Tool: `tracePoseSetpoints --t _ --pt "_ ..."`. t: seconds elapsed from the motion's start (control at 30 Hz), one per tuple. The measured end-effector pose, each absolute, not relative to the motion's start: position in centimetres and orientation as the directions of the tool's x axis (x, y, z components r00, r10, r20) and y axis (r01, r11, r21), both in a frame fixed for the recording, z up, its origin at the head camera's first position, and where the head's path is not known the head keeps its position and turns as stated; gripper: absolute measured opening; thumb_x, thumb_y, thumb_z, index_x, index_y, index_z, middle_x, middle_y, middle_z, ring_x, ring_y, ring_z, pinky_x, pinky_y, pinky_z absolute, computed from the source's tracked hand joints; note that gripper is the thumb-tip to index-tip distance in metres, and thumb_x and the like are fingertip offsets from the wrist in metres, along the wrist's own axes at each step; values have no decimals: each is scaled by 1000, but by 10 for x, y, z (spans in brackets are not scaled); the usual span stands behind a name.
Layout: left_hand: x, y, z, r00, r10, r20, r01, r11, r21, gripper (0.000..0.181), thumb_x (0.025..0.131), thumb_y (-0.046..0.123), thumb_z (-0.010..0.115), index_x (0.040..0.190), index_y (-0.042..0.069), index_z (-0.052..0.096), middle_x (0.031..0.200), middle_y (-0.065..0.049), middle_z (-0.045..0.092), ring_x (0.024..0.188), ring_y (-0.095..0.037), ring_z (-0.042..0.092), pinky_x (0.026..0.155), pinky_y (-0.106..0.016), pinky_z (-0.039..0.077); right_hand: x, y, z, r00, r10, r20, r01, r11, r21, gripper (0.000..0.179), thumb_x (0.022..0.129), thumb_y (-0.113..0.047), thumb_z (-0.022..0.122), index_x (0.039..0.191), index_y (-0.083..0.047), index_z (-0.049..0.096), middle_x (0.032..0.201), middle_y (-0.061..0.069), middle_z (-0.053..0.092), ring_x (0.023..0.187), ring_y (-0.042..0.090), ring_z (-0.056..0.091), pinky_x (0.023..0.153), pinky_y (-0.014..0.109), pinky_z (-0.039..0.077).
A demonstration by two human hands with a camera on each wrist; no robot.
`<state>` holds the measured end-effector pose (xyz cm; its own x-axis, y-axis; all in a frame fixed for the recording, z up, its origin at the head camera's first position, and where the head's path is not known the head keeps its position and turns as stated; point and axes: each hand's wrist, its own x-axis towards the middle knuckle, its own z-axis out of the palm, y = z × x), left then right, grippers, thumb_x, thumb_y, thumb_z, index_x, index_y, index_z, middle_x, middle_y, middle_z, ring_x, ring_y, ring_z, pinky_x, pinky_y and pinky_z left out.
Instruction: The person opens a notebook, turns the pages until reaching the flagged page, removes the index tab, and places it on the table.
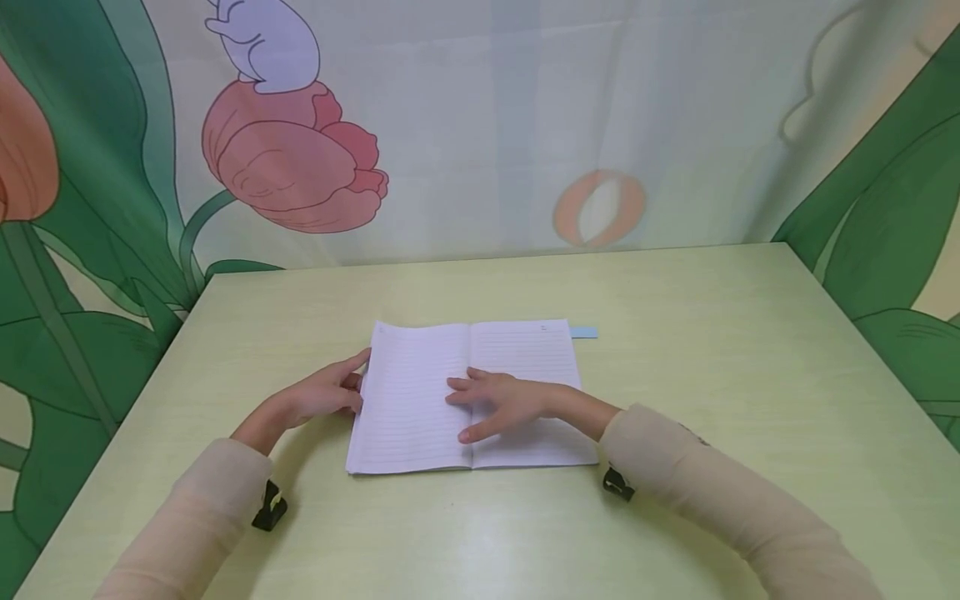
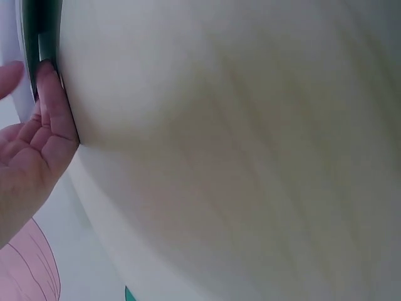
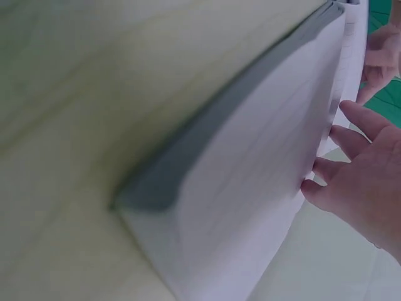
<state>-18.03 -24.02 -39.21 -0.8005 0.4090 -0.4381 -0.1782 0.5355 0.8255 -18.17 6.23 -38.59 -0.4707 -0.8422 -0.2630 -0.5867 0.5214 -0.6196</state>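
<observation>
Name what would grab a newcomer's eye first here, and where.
First, the open lined notebook on the table, with the right hand spread near its centre fold and the left hand at its left edge. Next, the printed pink flower with a pale purple animal atop it, on the backdrop left of centre. A small blue tab shows at the notebook's upper right.

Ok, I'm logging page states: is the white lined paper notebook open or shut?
Open: the white lined paper notebook lies spread, ruled pages either side of its centre fold.
</observation>
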Motion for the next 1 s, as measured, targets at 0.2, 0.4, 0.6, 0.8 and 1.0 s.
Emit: tracePoseSetpoints --t 0.2,0.4,0.6,0.8,1.0 --pt "-180 -240 -389 -785 368 -498 -273 516 812 79 87 9 46 146 11 -6 105 -15 52 83 -22 53 75 -34 44 -181 63 -388 -465 -852 -239 -602 502 -621 61 87 -35 59 137 -5 40 148 7 22 137 31 6 107 44 8" --pt "-181 -240 -393 -810 366 -458 -185 582 792 86 87 6 59 146 8 -5 92 -13 55 77 -20 53 71 -30 44 -180 66 -384 -471 -857 -211 -592 484 -644 60 88 -31 58 138 -3 38 148 10 23 136 30 9 108 43 10" --pt "-184 -238 -396 -820 364 -442 -158 598 786 91 84 3 62 146 9 -5 85 -12 53 77 -21 52 69 -29 44 -187 77 -385 -548 -807 -221 -553 547 -628 61 89 -33 57 139 -6 37 148 12 22 137 26 11 108 41 11" --pt "-182 -237 -395 -826 350 -441 -153 615 774 92 84 3 62 146 9 -6 82 -11 52 75 -20 51 68 -29 42 -197 100 -388 -637 -738 -224 -517 624 -586 65 88 -34 57 140 -2 34 147 19 20 136 32 10 107 44 11" --pt "-182 -236 -395 -826 354 -439 -149 614 775 90 85 2 61 146 8 -4 82 -11 52 73 -20 51 67 -29 42 -205 123 -391 -708 -672 -216 -515 701 -494 70 87 -35 58 139 3 31 145 24 19 134 38 11 103 55 13"
